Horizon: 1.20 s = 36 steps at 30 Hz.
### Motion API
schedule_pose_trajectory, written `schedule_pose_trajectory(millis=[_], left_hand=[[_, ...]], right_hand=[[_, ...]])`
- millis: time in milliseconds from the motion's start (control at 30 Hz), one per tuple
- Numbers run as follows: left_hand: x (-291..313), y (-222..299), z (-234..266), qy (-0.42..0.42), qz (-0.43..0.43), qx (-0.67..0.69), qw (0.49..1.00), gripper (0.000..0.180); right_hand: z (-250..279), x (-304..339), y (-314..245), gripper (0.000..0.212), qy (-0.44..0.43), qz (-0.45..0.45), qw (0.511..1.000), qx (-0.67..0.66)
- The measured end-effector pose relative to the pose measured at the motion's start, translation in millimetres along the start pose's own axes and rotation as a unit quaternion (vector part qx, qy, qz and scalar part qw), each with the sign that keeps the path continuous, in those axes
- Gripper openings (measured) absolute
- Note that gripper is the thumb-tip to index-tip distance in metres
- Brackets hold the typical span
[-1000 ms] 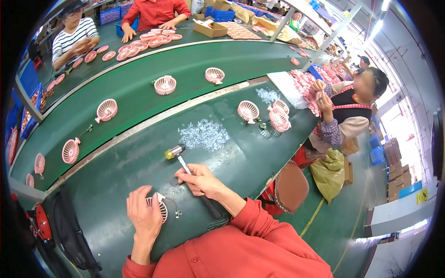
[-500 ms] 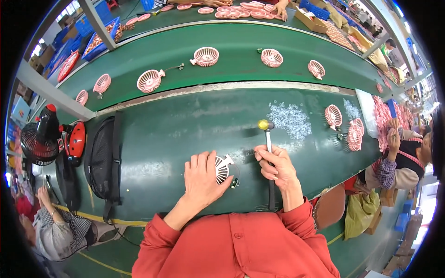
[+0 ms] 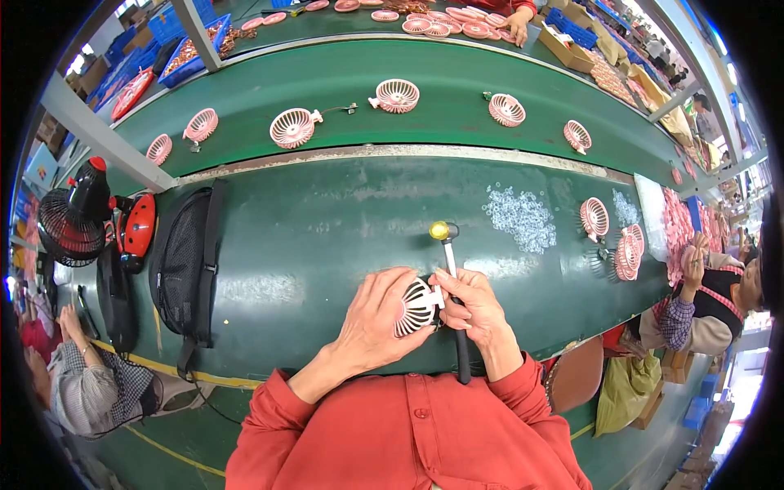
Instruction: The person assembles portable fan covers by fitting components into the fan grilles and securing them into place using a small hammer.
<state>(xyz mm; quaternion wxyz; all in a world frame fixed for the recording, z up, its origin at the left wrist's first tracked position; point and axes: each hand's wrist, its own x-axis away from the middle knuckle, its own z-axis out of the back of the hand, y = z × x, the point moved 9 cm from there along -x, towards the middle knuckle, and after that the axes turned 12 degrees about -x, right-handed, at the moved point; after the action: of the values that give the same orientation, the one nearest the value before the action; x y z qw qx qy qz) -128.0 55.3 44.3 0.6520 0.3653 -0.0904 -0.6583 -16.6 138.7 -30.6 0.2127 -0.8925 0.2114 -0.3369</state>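
Note:
My left hand [image 3: 380,320] is curled round a slatted fan housing [image 3: 416,309], white and pink, its palm covering the left side. The housing's short stem [image 3: 434,299] points toward my right hand [image 3: 474,306]. That hand is closed, with thumb and forefinger at the stem. A hammer [image 3: 462,353] with a yellow-tipped head and black grip runs beneath the same hand's fingers; its head sticks out beyond them and the grip reaches toward my body. Fingers hide whatever hangs from the stem.
Small clear rings [image 3: 520,219] lie scattered to the right, beside pink fan housings [image 3: 594,219]. Left are a black bag [image 3: 184,269] and a black fan [image 3: 73,216]. More housings [image 3: 398,96] sit on the green belt [image 3: 327,77] beyond. Co-workers are at both sides and across.
My hands have come together at the fan housing, which is turned and largely within my left hand. My right hand has moved left, and the hammer has shifted left with it, tilting slightly.

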Motion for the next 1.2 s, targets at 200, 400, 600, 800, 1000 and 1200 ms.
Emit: schedule_pose_trajectory(millis=[200,400,600,800,1000,1200], left_hand=[[-1,4,-5,0.001,-0.005,0.001,1.000,0.073],[-2,2,-5,-0.003,0.004,0.004,1.000,0.073],[0,1,-6,-0.009,0.000,0.004,1.000,0.074],[1,-7,-10,-0.029,0.020,0.033,0.999,0.074],[4,-17,-13,-0.053,0.055,0.059,0.995,0.075],[0,-6,-7,-0.082,0.060,0.033,0.994,0.074]], right_hand=[[3,3,-1,0.020,-0.003,0.005,1.000,0.002],[3,4,-2,0.020,-0.026,0.001,1.000,-0.008],[2,3,2,0.020,-0.031,-0.010,0.999,-0.021],[0,4,2,0.019,-0.059,0.013,0.998,-0.032],[-8,18,-5,0.026,-0.011,0.099,0.994,0.042],[-48,44,-37,0.022,-0.061,0.412,0.743,0.524]])
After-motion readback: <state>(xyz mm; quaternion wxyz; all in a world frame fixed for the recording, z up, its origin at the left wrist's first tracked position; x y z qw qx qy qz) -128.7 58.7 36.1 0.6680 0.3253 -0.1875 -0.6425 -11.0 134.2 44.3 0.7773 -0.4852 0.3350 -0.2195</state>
